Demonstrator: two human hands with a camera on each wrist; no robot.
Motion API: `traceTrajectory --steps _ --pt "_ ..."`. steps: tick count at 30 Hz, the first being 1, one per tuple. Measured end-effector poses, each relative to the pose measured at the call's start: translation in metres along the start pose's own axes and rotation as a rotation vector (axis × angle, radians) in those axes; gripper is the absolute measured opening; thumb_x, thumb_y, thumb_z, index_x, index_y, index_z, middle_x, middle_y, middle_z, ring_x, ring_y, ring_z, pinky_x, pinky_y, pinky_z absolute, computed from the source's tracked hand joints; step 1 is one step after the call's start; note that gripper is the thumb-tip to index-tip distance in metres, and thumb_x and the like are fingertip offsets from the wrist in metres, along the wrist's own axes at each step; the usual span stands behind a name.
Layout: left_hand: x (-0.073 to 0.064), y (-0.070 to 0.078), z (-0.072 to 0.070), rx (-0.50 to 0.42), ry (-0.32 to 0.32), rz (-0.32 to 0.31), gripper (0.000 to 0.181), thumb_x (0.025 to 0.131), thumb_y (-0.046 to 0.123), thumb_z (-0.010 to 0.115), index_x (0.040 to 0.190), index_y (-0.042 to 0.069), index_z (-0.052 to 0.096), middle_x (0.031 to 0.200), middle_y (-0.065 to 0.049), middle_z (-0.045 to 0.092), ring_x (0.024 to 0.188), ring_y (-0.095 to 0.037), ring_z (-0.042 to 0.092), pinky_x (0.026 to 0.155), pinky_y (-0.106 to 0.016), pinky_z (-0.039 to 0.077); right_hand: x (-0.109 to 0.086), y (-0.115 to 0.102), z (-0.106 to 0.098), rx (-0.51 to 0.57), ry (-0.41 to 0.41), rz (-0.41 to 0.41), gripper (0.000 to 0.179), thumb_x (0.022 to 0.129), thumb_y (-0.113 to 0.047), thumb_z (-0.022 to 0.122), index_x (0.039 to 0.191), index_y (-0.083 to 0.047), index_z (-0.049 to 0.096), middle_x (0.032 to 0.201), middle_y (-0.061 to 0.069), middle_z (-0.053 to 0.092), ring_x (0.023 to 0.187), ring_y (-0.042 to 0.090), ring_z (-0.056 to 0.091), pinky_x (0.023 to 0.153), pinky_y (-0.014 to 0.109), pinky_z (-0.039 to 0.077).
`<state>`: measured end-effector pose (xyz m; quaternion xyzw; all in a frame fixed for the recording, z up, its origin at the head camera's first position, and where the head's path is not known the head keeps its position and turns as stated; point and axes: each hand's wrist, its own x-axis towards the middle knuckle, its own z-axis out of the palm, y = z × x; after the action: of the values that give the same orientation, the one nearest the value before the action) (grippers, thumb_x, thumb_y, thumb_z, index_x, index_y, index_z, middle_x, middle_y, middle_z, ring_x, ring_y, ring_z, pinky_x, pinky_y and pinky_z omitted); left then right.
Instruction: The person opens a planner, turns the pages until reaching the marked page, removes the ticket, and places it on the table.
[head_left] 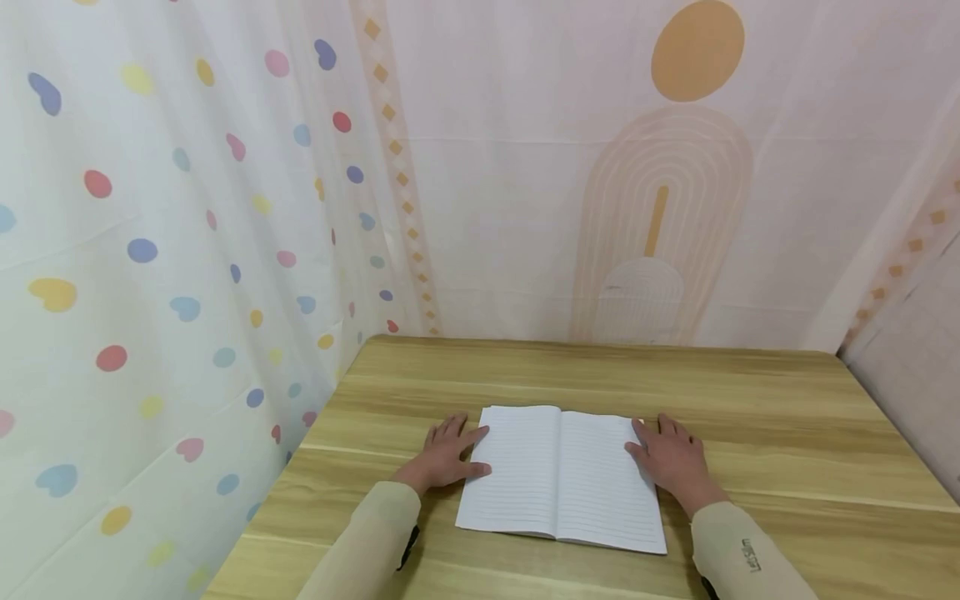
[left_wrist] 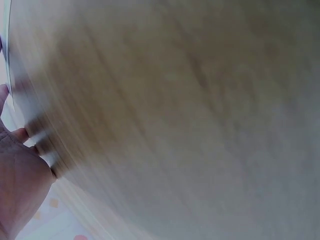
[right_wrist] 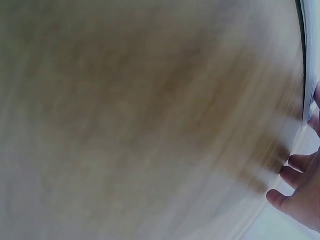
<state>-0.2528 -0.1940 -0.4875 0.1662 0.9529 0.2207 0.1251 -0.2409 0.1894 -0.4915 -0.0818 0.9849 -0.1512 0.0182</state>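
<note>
An open notebook (head_left: pixel 517 475) with lined white pages lies flat on the wooden table. At its left edge is my left hand (head_left: pixel 448 454), thumb and index finger resting on the page, the other fingers spread on the tabletop. My right hand (head_left: pixel 673 458) lies along the opposite edge in much the same way, with its thumb and index fingertip on the right page. In the left wrist view part of the left hand (left_wrist: pixel 22 185) shows beside the page edges. The right wrist view catches the right hand's fingers (right_wrist: pixel 295 172) touching the wood near the notebook's edge (right_wrist: pixel 310 55).
The wood-grain table (head_left: pixel 600 375) reaches back to a pale curtain (head_left: pixel 495 208) with an arch print. A curtain with coloured dots (head_left: pixel 187 333) hangs along the left side. At the far right stands a greyish wall or panel (head_left: pixel 922 358).
</note>
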Motion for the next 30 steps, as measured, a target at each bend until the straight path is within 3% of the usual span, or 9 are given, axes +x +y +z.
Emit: traceTrajectory --steps 3,9,11,16,19,26,30 --pt "0.000 0.000 -0.001 0.002 -0.002 0.002 0.074 0.092 0.047 0.068 0.154 0.016 0.040 0.161 -0.025 0.013 0.148 -0.044 0.007 0.116 -0.062 0.002 0.000 -0.002 -0.002 0.001 0.013 -0.012 0.051 0.101 -0.033 0.054 0.144 -0.005 0.052 0.146 0.041 0.032 0.132 0.059 0.031 0.099 0.073 0.028" --pt "0.000 0.000 -0.001 0.009 -0.003 -0.002 0.074 0.093 0.047 0.067 0.154 0.017 0.039 0.161 -0.025 0.013 0.148 -0.044 0.006 0.116 -0.061 0.002 0.002 -0.004 -0.003 -0.022 0.120 -0.108 0.033 0.098 -0.024 0.062 0.126 -0.008 0.069 0.141 0.034 0.045 0.129 0.052 0.040 0.099 0.070 0.032" --pt "-0.001 0.000 -0.002 0.009 0.000 -0.003 0.074 0.092 0.047 0.067 0.154 0.016 0.040 0.161 -0.025 0.013 0.148 -0.044 0.007 0.116 -0.062 0.002 0.002 -0.003 -0.003 -0.003 0.111 -0.104 0.039 0.098 -0.026 0.062 0.130 -0.005 0.065 0.141 0.035 0.043 0.130 0.054 0.038 0.099 0.070 0.031" --pt "-0.002 0.001 -0.002 0.007 -0.003 0.007 0.074 0.092 0.047 0.067 0.154 0.015 0.040 0.161 -0.025 0.013 0.148 -0.044 0.007 0.115 -0.062 0.003 0.000 0.000 -0.002 0.081 -0.012 -0.018 0.063 0.100 -0.039 0.056 0.147 0.001 0.043 0.148 0.043 0.023 0.136 0.060 0.021 0.103 0.075 0.020" --pt "-0.001 0.001 -0.002 0.006 -0.002 0.011 0.075 0.092 0.048 0.067 0.154 0.015 0.040 0.161 -0.026 0.013 0.148 -0.045 0.006 0.115 -0.062 0.003 -0.001 0.000 -0.002 0.090 -0.023 -0.009 0.063 0.101 -0.040 0.053 0.148 -0.001 0.043 0.149 0.043 0.021 0.137 0.059 0.018 0.104 0.075 0.017" --pt "0.001 0.000 -0.002 0.023 -0.006 -0.002 0.074 0.093 0.049 0.066 0.154 0.017 0.039 0.161 -0.024 0.012 0.149 -0.043 0.006 0.116 -0.061 0.002 -0.002 -0.006 0.000 -0.002 0.108 -0.113 0.037 0.100 -0.026 0.058 0.130 -0.006 0.066 0.143 0.035 0.041 0.133 0.052 0.035 0.101 0.071 0.028" --pt "0.001 0.000 -0.001 0.025 -0.012 -0.006 0.074 0.093 0.049 0.066 0.154 0.017 0.040 0.161 -0.024 0.013 0.148 -0.044 0.006 0.116 -0.062 0.002 0.002 -0.011 0.000 0.022 0.205 -0.127 0.027 0.098 -0.020 0.061 0.116 -0.005 0.074 0.131 0.030 0.056 0.123 0.049 0.050 0.095 0.067 0.038"
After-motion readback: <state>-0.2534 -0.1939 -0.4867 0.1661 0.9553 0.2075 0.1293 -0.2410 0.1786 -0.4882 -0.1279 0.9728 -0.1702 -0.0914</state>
